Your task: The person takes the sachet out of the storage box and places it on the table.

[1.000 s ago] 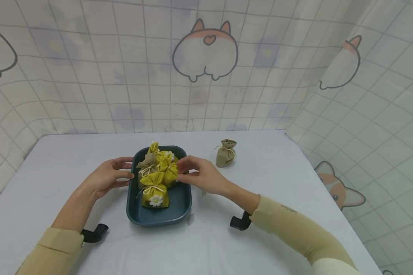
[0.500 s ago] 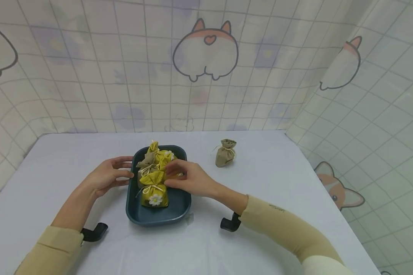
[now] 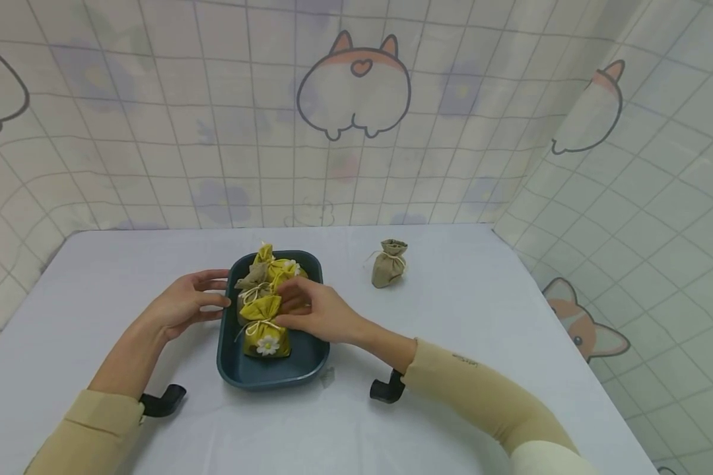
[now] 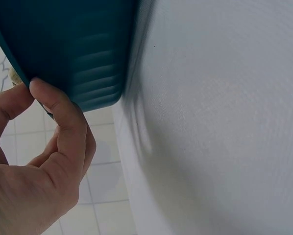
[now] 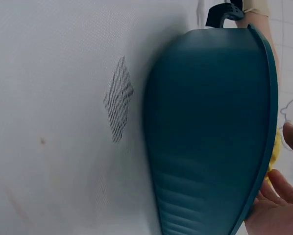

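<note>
Left hand (image 3: 184,307): fingers loosely bent, touching the tray (image 3: 273,380) at left. Right hand (image 3: 323,313): thumb and fingers apart beside the near yellow bag (image 3: 265,333); hold cannot be determined.

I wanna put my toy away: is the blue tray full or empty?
Partly full. The tray holds yellow bags and a brown bag, but bare floor shows at its near end.
</note>
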Demonstrator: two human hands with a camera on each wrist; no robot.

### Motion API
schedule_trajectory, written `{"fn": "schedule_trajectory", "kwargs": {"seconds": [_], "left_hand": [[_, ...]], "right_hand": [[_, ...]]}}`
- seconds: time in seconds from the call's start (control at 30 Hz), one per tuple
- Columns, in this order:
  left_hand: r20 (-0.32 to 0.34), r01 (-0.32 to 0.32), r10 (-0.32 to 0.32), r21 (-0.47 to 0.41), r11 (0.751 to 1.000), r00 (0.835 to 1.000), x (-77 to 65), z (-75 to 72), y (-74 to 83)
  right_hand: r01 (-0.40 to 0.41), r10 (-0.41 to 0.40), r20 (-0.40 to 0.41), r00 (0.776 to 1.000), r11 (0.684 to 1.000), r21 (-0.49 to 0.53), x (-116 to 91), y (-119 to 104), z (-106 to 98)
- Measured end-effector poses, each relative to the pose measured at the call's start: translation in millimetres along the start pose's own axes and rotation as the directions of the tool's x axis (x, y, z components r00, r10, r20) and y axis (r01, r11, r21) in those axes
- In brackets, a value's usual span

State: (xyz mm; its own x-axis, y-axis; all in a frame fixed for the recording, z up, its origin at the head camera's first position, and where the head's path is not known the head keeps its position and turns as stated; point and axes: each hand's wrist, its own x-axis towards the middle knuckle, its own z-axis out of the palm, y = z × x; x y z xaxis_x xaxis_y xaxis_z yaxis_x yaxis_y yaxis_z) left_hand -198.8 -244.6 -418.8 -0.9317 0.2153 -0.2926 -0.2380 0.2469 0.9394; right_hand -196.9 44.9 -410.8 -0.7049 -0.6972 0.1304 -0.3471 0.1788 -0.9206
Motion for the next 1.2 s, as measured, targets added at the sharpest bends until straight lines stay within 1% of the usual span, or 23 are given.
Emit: {"fn": "schedule_trajectory", "kwargs": {"seconds": [0.1, 0.33, 0.67, 0.9, 1.07, 1.2], "left_hand": [[-0.001, 0.001, -0.001, 0.008, 1.0, 1.0, 0.4, -0.3, -0.2], [0.002, 0.01, -0.01, -0.003, 1.0, 1.0, -0.5, 1.3, 0.6], [-0.002, 0.003, -0.003, 0.008, 1.0, 1.0, -0.1, 0.8, 0.3], [-0.001, 0.009, -0.009, 0.009, 1.0, 1.0, 0.0, 0.8, 0.9], [-0.005, 0.011, -0.011, 0.007, 1.0, 1.0, 0.4, 1.1, 1.3], [-0.006, 0.014, -0.014, 0.007, 1.0, 1.0, 0.5, 1.0, 0.9]], "right_hand": [[-0.006, 0.006, 0.005, 1.0, 1.0, 0.008, 1, 1, 5], [-0.017, 0.017, 0.01, 1.0, 1.0, -0.025, 2, -1, 13], [0.011, -0.009, 0.029, 1.0, 0.997, -0.071, 7, -1, 21], [0.02, -0.017, 0.024, 1.0, 0.991, -0.129, 9, -2, 24], [0.013, -0.011, 0.017, 1.0, 0.99, -0.143, 9, -2, 25], [0.022, -0.02, 0.013, 1.0, 0.988, -0.156, 9, -1, 25]]}}
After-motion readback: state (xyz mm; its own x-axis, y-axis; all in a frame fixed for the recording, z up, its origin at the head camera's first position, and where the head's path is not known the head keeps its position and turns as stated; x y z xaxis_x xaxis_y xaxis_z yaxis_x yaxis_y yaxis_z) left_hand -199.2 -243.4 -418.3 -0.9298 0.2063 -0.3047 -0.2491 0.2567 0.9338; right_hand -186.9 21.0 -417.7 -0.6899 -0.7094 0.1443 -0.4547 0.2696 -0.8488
